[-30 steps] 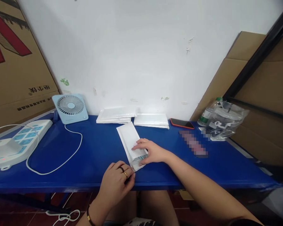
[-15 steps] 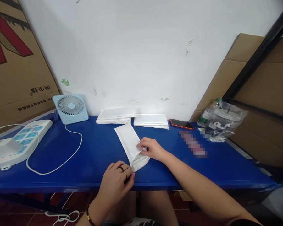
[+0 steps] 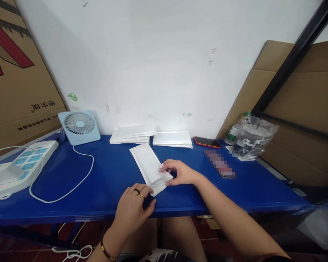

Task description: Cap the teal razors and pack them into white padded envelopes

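A white padded envelope lies aslant at the frame's centre on the tabletop. The left hand, loosely open, touches its lower corner, probably steadying it; the right hand spans its right edge, perhaps bracing that side; whether it grips, I cannot tell.

White padded envelope, blue table, pale-blue fan, red-edged black phone

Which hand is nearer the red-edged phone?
Right. The right hand is in front of the phone and to its left; the left hand is farther left and lower in the picture.
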{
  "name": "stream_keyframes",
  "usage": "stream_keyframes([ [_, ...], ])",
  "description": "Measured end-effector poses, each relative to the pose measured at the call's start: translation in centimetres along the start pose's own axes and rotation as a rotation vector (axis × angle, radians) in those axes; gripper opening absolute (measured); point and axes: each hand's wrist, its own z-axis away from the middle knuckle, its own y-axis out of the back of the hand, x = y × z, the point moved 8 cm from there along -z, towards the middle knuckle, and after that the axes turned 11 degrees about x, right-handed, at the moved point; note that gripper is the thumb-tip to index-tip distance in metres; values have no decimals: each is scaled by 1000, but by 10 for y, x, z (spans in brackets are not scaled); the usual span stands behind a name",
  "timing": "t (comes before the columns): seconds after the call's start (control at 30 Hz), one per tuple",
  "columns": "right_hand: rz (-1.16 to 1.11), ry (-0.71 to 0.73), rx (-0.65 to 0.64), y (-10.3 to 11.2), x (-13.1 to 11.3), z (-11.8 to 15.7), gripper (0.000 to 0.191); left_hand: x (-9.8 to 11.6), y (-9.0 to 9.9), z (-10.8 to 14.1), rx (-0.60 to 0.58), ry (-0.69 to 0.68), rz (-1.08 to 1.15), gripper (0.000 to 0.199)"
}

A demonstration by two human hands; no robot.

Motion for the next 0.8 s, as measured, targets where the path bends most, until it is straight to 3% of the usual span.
stream_keyframes([
  [0.07, 18, 17, -67, 1, -6, 7, 36, 0, 1, -4, 25, 19, 10, 28],
  [0.13, 75, 23, -58, 5, -8, 12, 20, 3, 0, -10, 20, 3, 8, 35],
  [0.2, 122, 17, -33, 7, -10, 16, 9, 6, -3, -16, -17, -20, -12, 24],
  [0.27, 129, -17, -19, 6, -11, 19, 10, 5, -4, -19, -50, 2, -31, 15],
  [0.4, 98, -128, -3, -2, -10, 22, 15, -7, -5, -19, -106, 192, 49, 29],
  [0.53, 215, -162, 94, -9, -5, 21, 13, -21, -12, -17, -161, 329, 34, 29],
  [0.6, 340, -94, 191, -7, -11, 20, 12, -25, -15, -19, -173, 362, -10, 27],
  [0.7, 563, 149, 314, -7, -37, 25, 18, -32, -20, -23, -194, 409, -11, 26],
  [0.8, 705, 351, 234, -28, -58, 33, 30, -39, -22, -30, -189, 446, 66, 25],
])
